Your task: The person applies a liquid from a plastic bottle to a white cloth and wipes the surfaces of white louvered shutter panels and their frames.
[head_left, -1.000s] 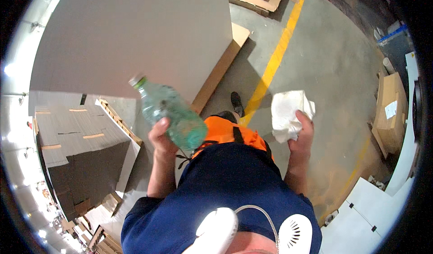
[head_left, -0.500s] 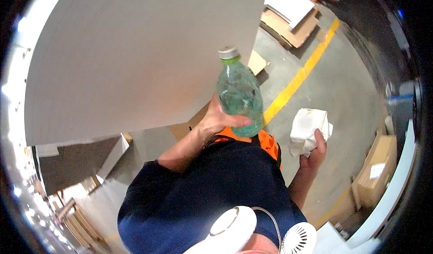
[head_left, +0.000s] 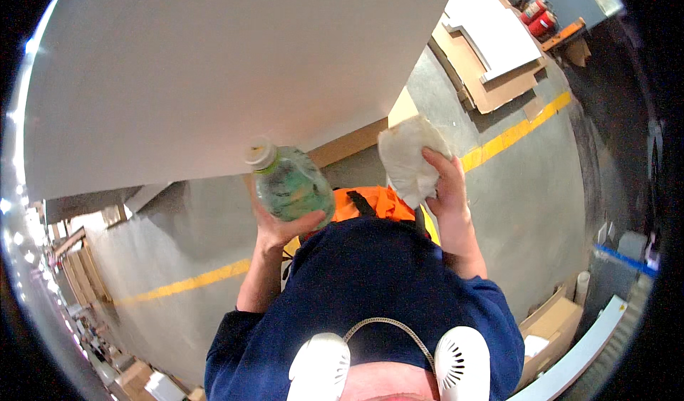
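Observation:
My left hand [head_left: 279, 228] grips a clear green-tinted plastic bottle [head_left: 291, 185] with a pale cap, held upright in front of my chest. My right hand [head_left: 443, 181] holds a crumpled white cloth [head_left: 405, 156] raised near the edge of a large white panel [head_left: 214, 66]. The panel fills the upper part of the view, just beyond both hands. An orange vest [head_left: 377, 203] shows below my hands over my dark blue top.
The grey concrete floor [head_left: 541, 208] has a yellow line [head_left: 513, 134] across it. Stacked cardboard sheets and white boards [head_left: 491, 44] lie at the upper right. Cardboard boxes [head_left: 552, 326] stand at the lower right, and more stacks [head_left: 78, 258] at the left.
The view has swung, so the white panel now fills the top. My right hand has lifted the cloth up beside the bottle, near the panel's edge.

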Demonstrator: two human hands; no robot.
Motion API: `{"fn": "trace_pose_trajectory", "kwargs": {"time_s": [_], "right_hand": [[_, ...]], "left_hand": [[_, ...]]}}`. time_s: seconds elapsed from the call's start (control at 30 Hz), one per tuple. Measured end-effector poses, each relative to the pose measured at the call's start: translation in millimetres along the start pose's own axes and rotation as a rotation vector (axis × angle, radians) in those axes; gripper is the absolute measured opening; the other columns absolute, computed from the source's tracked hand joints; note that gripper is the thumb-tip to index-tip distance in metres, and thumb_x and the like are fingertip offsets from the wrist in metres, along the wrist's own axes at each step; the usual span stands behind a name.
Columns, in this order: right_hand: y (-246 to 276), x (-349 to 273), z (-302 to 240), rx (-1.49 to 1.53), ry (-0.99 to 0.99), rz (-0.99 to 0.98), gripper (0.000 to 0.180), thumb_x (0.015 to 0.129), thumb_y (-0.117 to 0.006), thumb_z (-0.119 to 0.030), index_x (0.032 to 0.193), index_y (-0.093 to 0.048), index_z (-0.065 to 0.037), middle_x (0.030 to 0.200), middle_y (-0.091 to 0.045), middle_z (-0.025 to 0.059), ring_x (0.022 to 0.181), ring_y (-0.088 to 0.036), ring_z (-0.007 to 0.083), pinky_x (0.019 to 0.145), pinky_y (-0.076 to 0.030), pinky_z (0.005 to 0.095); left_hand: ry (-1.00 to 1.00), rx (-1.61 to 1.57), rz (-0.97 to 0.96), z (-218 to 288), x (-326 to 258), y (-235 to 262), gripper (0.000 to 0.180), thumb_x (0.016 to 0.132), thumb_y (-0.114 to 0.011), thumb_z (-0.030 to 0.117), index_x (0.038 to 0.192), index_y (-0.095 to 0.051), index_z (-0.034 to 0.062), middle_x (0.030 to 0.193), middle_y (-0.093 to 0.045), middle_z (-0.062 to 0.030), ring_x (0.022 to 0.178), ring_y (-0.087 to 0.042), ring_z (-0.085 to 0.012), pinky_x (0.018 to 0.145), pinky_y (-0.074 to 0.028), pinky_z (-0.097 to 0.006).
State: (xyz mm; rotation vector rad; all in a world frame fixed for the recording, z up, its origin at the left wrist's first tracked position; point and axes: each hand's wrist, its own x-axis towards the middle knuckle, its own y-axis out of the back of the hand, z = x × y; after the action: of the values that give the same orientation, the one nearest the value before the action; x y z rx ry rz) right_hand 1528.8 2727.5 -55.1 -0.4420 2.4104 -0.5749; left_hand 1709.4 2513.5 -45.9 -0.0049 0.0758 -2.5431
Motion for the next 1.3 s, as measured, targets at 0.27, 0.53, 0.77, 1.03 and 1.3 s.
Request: {"fn": "trace_pose_trajectory", "kwargs": {"time_s": [0.27,0.53,0.77,1.03,1.3], "right_hand": [[52.4,44.9,-67.2,-0.02,-0.19,-0.249,0.031,0.086,-0.062,-0.01,0.113,-0.06,0.003,0.101,-0.066,0.0081,0.084,-0.063,0.0147,0.074,-0.052,0.0293],[101.9,60.1,-101.0,-0.015,-0.234,-0.198,0.03,0.085,-0.062,-0.009,0.113,-0.06,0.002,0.1,-0.066,0.0073,0.087,-0.063,0.0145,0.078,-0.052,0.0285],[120.9,63.7,-118.8,0.0,-0.327,-0.265,0.032,0.085,-0.062,-0.009,0.113,-0.058,0.004,0.103,-0.066,0.0105,0.088,-0.066,0.0177,0.078,-0.054,0.0306],[111.6,95.9,-145.2,-0.209,-0.512,-0.457,0.03,0.084,-0.063,-0.01,0.111,-0.06,0.002,0.101,-0.066,0.0086,0.088,-0.065,0.0166,0.08,-0.052,0.0306],[90.8,104.5,-198.0,-0.389,-0.541,-0.517,0.027,0.083,-0.063,-0.011,0.108,-0.062,0.001,0.097,-0.067,0.0076,0.085,-0.064,0.0154,0.078,-0.051,0.03]], "left_hand": [[0.088,-0.083,0.378,32.8,-22.2,-118.9,0.08,0.05,-0.084,0.008,0.122,-0.049,0.0022,0.105,-0.059,-0.0089,0.096,-0.06,-0.0226,0.085,-0.051,-0.039],[0.057,-0.086,0.398,39.9,-11.6,-180.6,0.077,0.052,-0.082,0.004,0.122,-0.048,0.0012,0.103,-0.06,-0.0099,0.092,-0.062,-0.0229,0.081,-0.052,-0.038],[0.028,0.062,0.382,26.3,-9.0,-206.6,0.082,0.055,-0.085,0.009,0.125,-0.043,0.0018,0.101,-0.06,-0.0101,0.091,-0.063,-0.0228,0.078,-0.055,-0.037],[0.057,0.144,0.675,50.1,-31.0,-254.5,0.079,0.056,-0.082,0.006,0.126,-0.043,0.0032,0.101,-0.059,-0.0087,0.089,-0.063,-0.0219,0.077,-0.054,-0.036],[-0.016,-0.066,0.917,97.5,-48.6,-307.2,0.071,0.054,-0.079,0.0,0.12,-0.051,0.0031,0.101,-0.06,-0.0073,0.09,-0.062,-0.021,0.082,-0.052,-0.034]]}}
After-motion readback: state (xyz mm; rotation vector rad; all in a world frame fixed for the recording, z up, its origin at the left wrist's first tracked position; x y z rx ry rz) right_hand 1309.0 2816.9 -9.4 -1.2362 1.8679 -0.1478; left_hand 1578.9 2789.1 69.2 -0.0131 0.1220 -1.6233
